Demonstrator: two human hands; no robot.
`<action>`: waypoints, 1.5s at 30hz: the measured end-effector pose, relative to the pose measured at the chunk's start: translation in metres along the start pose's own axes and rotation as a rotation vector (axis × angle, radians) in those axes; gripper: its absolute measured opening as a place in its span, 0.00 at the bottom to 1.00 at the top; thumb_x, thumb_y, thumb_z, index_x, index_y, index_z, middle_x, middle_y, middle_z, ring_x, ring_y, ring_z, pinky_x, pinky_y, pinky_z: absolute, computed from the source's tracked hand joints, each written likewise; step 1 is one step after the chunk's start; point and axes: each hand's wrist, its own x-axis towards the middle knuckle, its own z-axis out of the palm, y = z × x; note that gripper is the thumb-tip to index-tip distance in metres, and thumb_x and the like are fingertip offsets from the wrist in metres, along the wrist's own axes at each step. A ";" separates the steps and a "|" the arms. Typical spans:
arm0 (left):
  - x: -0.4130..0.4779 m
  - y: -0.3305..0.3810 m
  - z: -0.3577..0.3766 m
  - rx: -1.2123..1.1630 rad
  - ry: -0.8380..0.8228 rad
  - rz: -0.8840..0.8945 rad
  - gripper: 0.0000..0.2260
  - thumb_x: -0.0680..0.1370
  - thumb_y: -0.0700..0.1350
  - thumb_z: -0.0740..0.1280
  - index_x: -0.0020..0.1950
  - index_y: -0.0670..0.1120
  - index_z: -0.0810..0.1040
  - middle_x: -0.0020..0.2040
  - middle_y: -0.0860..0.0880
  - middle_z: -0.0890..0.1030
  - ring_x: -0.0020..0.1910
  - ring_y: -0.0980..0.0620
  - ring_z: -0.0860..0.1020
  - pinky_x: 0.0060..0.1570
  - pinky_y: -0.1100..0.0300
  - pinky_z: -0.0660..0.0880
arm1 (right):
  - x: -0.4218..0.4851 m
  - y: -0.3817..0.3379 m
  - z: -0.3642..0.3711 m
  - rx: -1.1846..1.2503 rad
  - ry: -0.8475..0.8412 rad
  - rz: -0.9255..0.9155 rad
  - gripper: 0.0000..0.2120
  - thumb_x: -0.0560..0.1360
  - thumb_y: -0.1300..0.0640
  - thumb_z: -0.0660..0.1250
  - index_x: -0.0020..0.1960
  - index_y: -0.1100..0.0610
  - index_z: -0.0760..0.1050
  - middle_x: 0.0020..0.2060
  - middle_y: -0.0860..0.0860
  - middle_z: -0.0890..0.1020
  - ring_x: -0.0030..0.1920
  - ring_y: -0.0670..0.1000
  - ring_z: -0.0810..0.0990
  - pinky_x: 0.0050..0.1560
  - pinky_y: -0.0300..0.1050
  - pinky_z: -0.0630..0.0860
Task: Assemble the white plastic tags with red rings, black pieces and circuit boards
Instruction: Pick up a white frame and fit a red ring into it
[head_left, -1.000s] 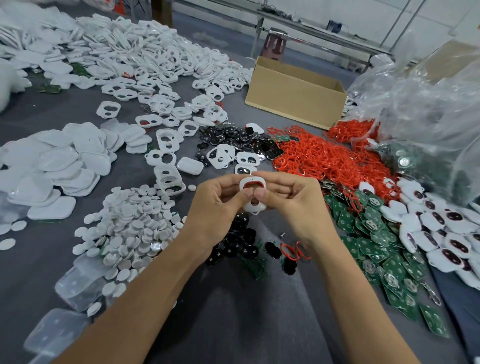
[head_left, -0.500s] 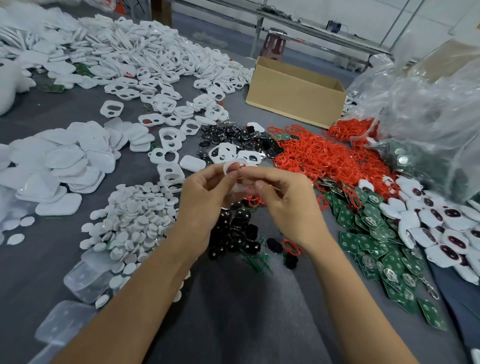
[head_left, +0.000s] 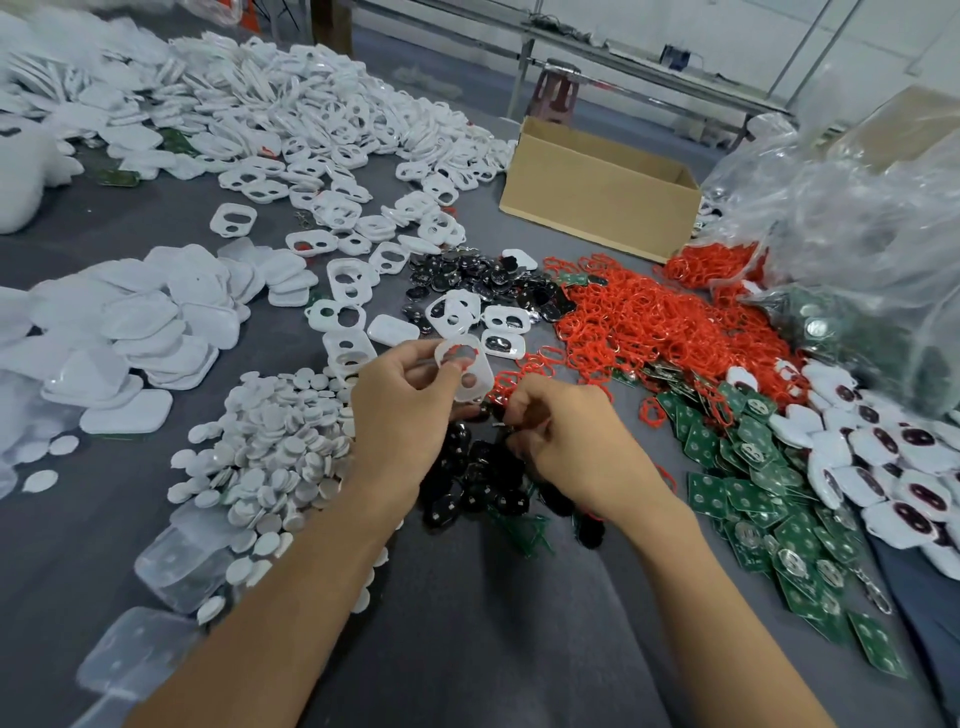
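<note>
Left hand (head_left: 410, 410) pinches white tag (head_left: 471, 375), raised, red trace at upper hole. Right hand (head_left: 571, 447) fingers curled over black pieces (head_left: 478, 478); cannot tell if holding anything.

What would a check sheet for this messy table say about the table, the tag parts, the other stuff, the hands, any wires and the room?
Surface: grey cloth table, mostly covered in parts.
Job's things: one white tag is held up; red rings, black pieces and circuit boards lie in piles.
Clutter: white discs, cardboard box, plastic bags.
Hands: left hand pinches the white tag; right hand is curled over the black pieces, its hold unclear.
Cables: nothing seen.
Surroundings: stool and metal bench behind.
</note>
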 end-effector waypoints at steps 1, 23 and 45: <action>0.000 -0.001 0.001 0.032 -0.004 0.002 0.06 0.76 0.37 0.71 0.53 0.41 0.82 0.39 0.48 0.86 0.40 0.52 0.85 0.35 0.59 0.82 | 0.000 -0.002 -0.001 0.066 0.070 0.019 0.12 0.69 0.66 0.71 0.42 0.51 0.75 0.34 0.46 0.80 0.37 0.52 0.79 0.43 0.50 0.77; -0.011 0.009 0.003 -0.074 -0.352 -0.138 0.11 0.75 0.29 0.67 0.48 0.44 0.84 0.39 0.45 0.85 0.35 0.51 0.81 0.39 0.61 0.79 | 0.000 -0.008 -0.003 0.099 0.382 -0.165 0.15 0.65 0.69 0.75 0.48 0.55 0.82 0.40 0.44 0.80 0.43 0.39 0.74 0.47 0.28 0.67; -0.010 0.006 0.005 -0.056 -0.268 -0.064 0.07 0.78 0.35 0.67 0.50 0.44 0.83 0.42 0.46 0.85 0.40 0.54 0.81 0.44 0.60 0.80 | -0.001 -0.020 -0.008 0.425 0.494 -0.080 0.13 0.69 0.70 0.73 0.51 0.58 0.81 0.41 0.50 0.83 0.40 0.44 0.80 0.42 0.34 0.76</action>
